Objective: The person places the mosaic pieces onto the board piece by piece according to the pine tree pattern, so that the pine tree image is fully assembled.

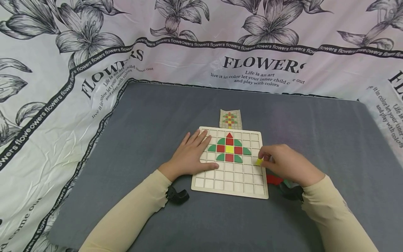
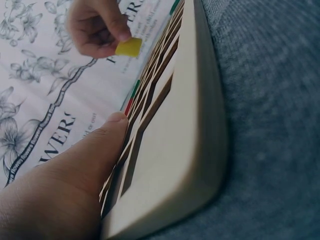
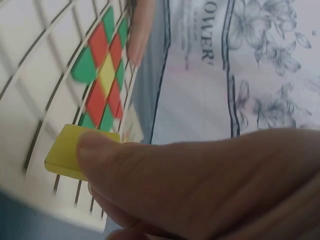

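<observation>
A pale wooden grid board lies on the grey table, with red, green and yellow pieces set in its upper half around one yellow square. My left hand rests on the board's left side, fingers spread and straight, thumb across the lower cells. Over the right edge, my right hand pinches a yellow square tile between thumb and fingers. In the left wrist view this tile is held above the board.
A small pattern card lies beyond the board's top edge, showing a similar coloured figure. Red pieces and a green piece lie beside the board, partly under the right wrist. A flower-printed cloth borders the grey table.
</observation>
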{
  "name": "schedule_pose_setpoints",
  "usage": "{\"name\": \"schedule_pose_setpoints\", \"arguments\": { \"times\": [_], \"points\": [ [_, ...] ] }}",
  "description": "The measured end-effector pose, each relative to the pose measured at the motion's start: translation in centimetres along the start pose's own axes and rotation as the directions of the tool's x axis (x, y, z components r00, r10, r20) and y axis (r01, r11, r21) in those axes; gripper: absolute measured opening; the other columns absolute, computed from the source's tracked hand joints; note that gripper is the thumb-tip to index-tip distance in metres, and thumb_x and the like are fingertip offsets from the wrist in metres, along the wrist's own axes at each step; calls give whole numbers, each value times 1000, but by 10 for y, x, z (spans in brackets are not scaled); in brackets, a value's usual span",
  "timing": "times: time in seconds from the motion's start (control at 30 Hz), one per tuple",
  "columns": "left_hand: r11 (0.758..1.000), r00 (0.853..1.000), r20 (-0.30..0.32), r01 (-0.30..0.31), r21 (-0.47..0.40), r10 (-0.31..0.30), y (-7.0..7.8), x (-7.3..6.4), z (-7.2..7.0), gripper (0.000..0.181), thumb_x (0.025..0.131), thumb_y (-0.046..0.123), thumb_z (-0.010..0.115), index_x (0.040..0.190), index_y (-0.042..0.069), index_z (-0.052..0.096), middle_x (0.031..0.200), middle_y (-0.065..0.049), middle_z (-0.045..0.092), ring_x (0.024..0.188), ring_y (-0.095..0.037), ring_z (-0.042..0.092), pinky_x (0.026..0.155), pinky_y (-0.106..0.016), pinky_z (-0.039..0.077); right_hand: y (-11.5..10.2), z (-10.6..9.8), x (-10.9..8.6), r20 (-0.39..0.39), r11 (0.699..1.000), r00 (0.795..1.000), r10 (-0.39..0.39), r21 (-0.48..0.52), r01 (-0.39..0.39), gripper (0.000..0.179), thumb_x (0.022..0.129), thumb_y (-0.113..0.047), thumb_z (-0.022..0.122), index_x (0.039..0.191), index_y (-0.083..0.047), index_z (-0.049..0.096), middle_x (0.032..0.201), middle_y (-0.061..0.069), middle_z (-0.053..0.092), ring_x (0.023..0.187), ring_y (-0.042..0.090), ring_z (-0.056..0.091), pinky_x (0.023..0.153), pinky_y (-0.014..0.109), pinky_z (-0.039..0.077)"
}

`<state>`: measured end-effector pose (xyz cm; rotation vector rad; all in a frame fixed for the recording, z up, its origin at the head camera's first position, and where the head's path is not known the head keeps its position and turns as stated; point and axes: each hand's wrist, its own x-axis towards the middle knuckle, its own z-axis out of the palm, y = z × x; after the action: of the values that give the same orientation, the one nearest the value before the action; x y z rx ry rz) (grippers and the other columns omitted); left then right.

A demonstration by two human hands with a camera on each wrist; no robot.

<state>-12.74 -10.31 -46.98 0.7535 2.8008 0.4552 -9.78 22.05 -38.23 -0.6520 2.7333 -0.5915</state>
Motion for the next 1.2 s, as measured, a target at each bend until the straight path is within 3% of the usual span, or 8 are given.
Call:
{"name": "schedule_pose_setpoints", "arguments": {
  "times": [0.23,0.53,0.9,1.2],
  "points": [
    [1000,1000,-2,-3,-2,3,0,0,0,110,90,84,52,170,17,17,178,-2,3,164,-22,-8,130,-52,-5,-17,8,21,8,995,995,-101,-19,101,12,91,-2,77,98,-12,76,83,-7,69,72,9,58,63,28,50],
    [1000,1000,-2,-1,-1,1,0,1,1,110,90,85,52,170,17,18,178,-2,4,164,-22,-7,130,-52,-5,-36,29,42,38,984,984,-174,-25,175,13,91,-4,79,95,-16,77,86,-9,71,79,10,62,74,34,56],
    [1000,1000,-8,4,19,-4,-2,1,4,110,90,86,51,170,18,18,178,-2,4,164,-22,-7,130,-52,-4,-45,42,52,66,986,985,-161,-27,163,10,93,-6,79,95,-16,76,86,-8,70,79,11,62,76,35,55],
    [1000,1000,-13,2,19,-2,-1,1,3,110,90,85,52,170,17,18,178,-3,5,164,-22,-6,131,-52,-3,-43,46,51,39,980,981,-190,-56,192,7,93,-9,80,94,-15,79,87,-7,67,75,11,57,72,32,52]
  ]
}}
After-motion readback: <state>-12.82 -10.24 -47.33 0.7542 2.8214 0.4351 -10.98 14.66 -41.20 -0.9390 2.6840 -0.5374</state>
